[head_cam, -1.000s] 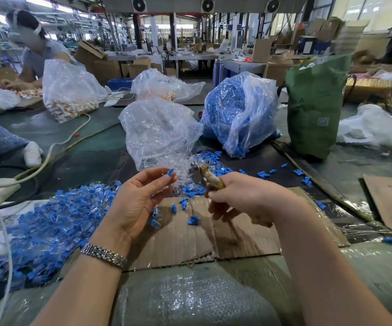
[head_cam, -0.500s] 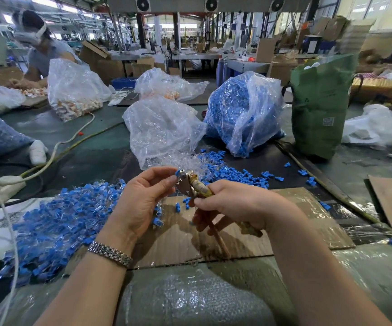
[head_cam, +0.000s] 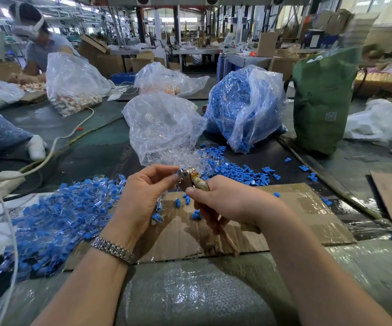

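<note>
right hand (head_cam: 227, 203) has its grip wrapped round the cutters (head_cam: 191, 181), head pointing 11 o'clock so the left hand (head_cam: 143, 198), pinching a small blue piece (head_cam: 180, 171), can feed it straight in above the cardboard (head_cam: 296, 208)

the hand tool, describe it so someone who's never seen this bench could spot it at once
Find the flat cardboard sheet at the centre. Above its far edge the right hand grips the hand tool, whose worn metal head meets a blue piece pinched by the left hand. It is the only brownish tool among loose blue plastic pieces.
</note>
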Available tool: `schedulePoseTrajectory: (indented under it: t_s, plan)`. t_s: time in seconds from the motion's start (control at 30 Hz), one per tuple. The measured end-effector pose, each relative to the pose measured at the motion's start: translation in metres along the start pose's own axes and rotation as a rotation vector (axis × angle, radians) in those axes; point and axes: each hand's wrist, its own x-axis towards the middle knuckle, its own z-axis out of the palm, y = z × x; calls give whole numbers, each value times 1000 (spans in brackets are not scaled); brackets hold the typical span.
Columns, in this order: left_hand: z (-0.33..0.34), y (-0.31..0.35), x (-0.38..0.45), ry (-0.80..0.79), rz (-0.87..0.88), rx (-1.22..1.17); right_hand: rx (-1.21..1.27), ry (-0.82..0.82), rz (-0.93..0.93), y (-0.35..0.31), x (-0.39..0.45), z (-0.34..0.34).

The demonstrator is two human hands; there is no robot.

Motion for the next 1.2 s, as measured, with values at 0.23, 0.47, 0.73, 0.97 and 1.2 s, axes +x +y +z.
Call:
schedulePoseTrajectory:
  t_s: [0.23, 0.47, 0.73, 0.97, 1.2]
  plan:
    - [-9, -2, 6, 217, 51, 258, -159, 141, 83, 6, 3, -18]
    - [-15, -6, 1, 507, 82, 1079, -709, 415, 314, 36, 1, -23]
    - [-6, -4, -1, 442, 75, 1270, -782, 468, 367, 31, 3, -30]
    - [5, 1, 15, 161, 107, 1276, -845, 428, 139, -4, 39, -27]
    - [12, -5, 49, -18, 151, 1473, -873, 407, 183, 8, 63, -18]
